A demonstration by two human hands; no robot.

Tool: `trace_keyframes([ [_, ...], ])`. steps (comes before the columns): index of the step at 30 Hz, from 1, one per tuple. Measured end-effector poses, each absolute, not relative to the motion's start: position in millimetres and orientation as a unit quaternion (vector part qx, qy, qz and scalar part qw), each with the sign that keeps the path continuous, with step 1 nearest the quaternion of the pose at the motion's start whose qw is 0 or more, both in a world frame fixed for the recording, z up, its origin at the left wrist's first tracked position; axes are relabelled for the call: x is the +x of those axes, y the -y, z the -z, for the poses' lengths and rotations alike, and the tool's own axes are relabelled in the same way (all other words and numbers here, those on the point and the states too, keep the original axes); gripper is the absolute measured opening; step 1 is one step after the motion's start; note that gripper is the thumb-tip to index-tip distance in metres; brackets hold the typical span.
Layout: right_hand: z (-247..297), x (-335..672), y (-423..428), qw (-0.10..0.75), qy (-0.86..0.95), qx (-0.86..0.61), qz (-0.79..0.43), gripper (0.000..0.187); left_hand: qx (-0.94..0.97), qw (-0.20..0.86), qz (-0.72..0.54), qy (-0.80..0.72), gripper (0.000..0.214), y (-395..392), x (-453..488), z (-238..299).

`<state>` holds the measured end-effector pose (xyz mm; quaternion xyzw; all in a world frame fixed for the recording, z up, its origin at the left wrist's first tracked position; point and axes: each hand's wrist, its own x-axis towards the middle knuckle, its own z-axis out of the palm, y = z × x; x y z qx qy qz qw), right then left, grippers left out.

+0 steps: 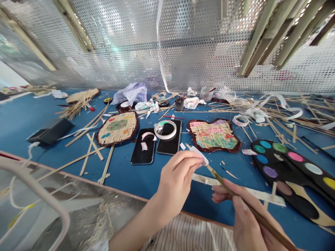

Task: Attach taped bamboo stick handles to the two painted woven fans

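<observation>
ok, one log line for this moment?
right hand: grips brown stick | left hand: pinches white piece at stick's far end | beyond: tape roll on phone | right side: paint palette

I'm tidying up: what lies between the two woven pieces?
In the head view, two dark phones lie side by side there; a white tape roll rests on the right one, scraps on the left.
</observation>
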<state>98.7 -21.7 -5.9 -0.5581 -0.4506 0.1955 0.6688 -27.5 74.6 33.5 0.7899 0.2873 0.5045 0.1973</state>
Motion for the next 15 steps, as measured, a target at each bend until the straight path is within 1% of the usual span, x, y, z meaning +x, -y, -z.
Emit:
trace_keyframes([
  [6,4,96,24,0.661,0.460,-0.560,-0.193,0.023,0.802,0.166,-0.510,-0.263,0.015,-76,-27,-33],
  [10,1,94,24,0.662,0.459,-0.563,-0.189,0.023,0.816,0.152,-0.500,-0.247,0.020,-77,-30,-28],
  [15,3,93,23,0.664,0.459,-0.560,-0.189,0.022,0.847,0.099,-0.482,-0.202,0.024,-82,-35,-21],
])
